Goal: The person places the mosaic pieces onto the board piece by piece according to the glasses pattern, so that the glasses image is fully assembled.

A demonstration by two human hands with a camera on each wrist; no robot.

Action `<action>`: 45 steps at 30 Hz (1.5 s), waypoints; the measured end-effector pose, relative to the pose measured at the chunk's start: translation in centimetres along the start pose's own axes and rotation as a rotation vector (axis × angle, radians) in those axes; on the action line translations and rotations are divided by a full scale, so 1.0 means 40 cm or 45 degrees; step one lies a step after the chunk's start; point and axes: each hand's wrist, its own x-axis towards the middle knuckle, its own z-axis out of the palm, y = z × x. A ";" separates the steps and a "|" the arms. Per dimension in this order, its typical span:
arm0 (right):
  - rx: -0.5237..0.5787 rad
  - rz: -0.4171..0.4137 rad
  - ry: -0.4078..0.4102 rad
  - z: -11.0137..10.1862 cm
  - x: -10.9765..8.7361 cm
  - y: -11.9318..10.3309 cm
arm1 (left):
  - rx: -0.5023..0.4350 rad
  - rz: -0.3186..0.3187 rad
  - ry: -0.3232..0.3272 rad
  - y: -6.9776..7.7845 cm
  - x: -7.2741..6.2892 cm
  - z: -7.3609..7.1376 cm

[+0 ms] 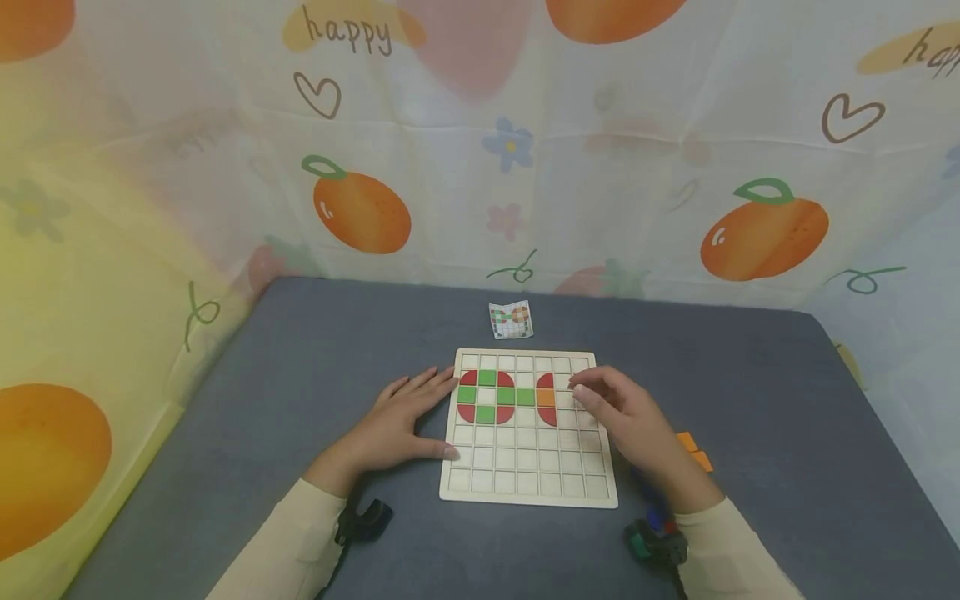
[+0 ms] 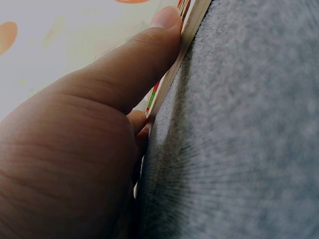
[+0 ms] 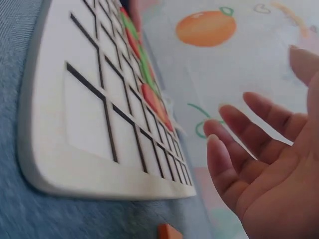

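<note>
A pale wooden grid board (image 1: 525, 483) lies on the table with red quarter-round, green square and orange tiles set in its upper cells. Green squares and red corners form a ring (image 1: 486, 414) at the left, joined by a green tile (image 1: 526, 397) to an orange tile (image 1: 546, 397) between two red ones. My left hand (image 1: 401, 421) rests along the board's left edge, fingers spread, its thumb (image 2: 167, 17) on the rim. Above the board's right columns hovers my right hand (image 1: 630, 417); its fingers (image 3: 239, 164) bend loosely, and nothing shows between them in the right wrist view.
Behind the board lies a small printed card (image 1: 511, 320) with a coloured pattern. Orange tiles (image 1: 701, 461) sit by my right forearm, and blue and red pieces (image 1: 657, 522) show partly behind the wrist camera. A printed curtain (image 1: 525, 192) borders the dark grey table (image 1: 360, 325).
</note>
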 end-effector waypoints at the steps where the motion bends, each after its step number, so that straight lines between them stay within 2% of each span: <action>1: 0.042 -0.016 -0.001 -0.008 -0.004 -0.001 | 0.001 0.004 0.000 0.000 0.000 0.000; 5: 0.123 -0.084 0.013 -0.039 -0.021 0.003 | 0.004 0.013 0.001 -0.001 0.000 -0.001; 10: 0.096 -0.141 0.039 -0.086 -0.051 0.028 | 0.008 0.014 0.004 -0.002 0.001 0.001; 15: 0.109 -0.118 0.061 -0.139 -0.081 0.061 | 0.009 0.016 0.004 -0.003 0.000 0.003; 22: -0.001 -0.098 0.153 -0.189 -0.108 0.090 | 0.011 0.010 0.004 -0.002 0.002 0.007; 25: -0.019 -0.065 0.159 -0.199 -0.115 0.103 | 0.011 0.011 0.002 -0.001 0.003 0.008; 30: -0.144 0.083 0.042 -0.196 -0.115 0.124 | 0.010 0.014 -0.003 -0.002 0.003 0.006; 32: -0.220 0.104 -0.020 -0.193 -0.112 0.130 | 0.008 0.016 -0.003 -0.003 0.003 0.004; 35: -0.315 0.051 -0.097 -0.189 -0.108 0.137 | 0.005 0.019 -0.002 -0.003 0.002 0.002; 40: -0.382 -0.090 -0.204 -0.189 -0.106 0.142 | 0.001 0.026 -0.001 -0.001 0.001 -0.002; 45: -0.435 -0.135 -0.256 -0.187 -0.104 0.142 | -0.003 0.032 0.006 0.003 0.001 -0.004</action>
